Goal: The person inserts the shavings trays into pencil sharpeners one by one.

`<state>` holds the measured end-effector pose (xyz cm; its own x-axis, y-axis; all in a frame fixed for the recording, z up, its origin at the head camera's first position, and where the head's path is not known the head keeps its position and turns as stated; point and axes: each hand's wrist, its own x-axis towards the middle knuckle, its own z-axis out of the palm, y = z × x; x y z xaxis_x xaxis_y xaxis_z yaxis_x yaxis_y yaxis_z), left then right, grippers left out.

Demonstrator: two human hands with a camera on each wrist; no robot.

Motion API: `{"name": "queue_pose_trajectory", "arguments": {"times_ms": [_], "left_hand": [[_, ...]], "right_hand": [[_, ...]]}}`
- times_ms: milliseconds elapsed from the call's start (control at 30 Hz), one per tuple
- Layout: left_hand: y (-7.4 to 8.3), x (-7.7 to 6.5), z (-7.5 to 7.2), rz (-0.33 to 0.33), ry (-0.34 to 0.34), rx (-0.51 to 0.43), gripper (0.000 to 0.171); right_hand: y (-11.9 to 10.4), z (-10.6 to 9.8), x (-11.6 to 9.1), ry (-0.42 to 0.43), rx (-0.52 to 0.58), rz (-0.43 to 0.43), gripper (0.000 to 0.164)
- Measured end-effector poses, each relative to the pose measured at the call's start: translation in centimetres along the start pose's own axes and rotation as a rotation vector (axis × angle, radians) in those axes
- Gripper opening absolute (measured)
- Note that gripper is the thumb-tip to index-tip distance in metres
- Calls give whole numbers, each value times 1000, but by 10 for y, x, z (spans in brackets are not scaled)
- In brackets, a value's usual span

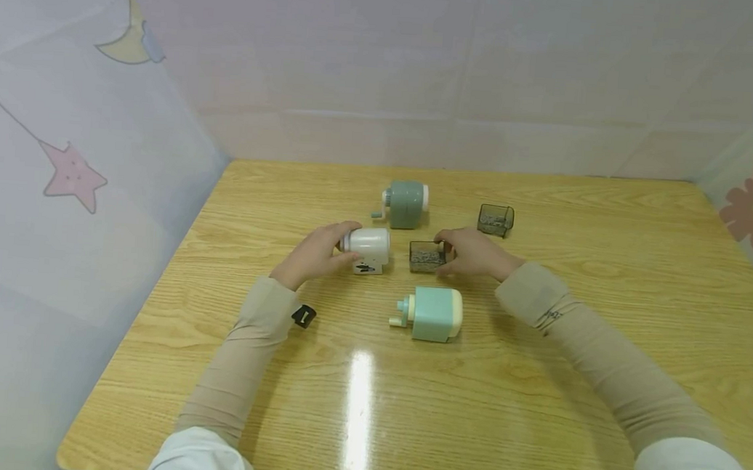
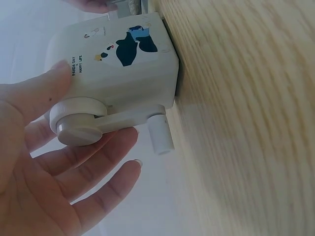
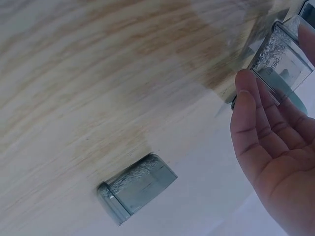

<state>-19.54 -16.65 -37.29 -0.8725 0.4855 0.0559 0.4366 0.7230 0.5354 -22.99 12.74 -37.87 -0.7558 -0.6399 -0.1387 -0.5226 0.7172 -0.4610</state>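
Sharpener (image 1: 371, 244), rounded white plastic, boxy translucent tray (image 1: 423, 259)

The bench (image 1: 534, 421) looks glossy wood, the left sharpener (image 1: 372, 243) smooth plastic, the left bin (image 1: 423, 267) shiny transparent plastic, the sleeves (image 1: 230, 374) matt cloth.

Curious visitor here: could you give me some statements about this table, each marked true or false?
1. The left hand holds the white sharpener. True.
2. The right hand holds a pencil. False: it holds a see-through tray of shavings.
3. The mint sharpener is nearer the person than the dark green sharpener. True.
4. The small black piece lies beside the right cuff. False: it lies beside the left cuff.
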Motion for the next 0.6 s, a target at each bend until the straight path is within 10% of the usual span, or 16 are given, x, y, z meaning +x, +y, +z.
{"name": "queue_pose_trajectory", "arguments": {"times_ms": [600], "left_hand": [[1,0,1,-31,-8,-19,53]], "right_hand": [[-7,4,7,-2,-20,-23,62]]}}
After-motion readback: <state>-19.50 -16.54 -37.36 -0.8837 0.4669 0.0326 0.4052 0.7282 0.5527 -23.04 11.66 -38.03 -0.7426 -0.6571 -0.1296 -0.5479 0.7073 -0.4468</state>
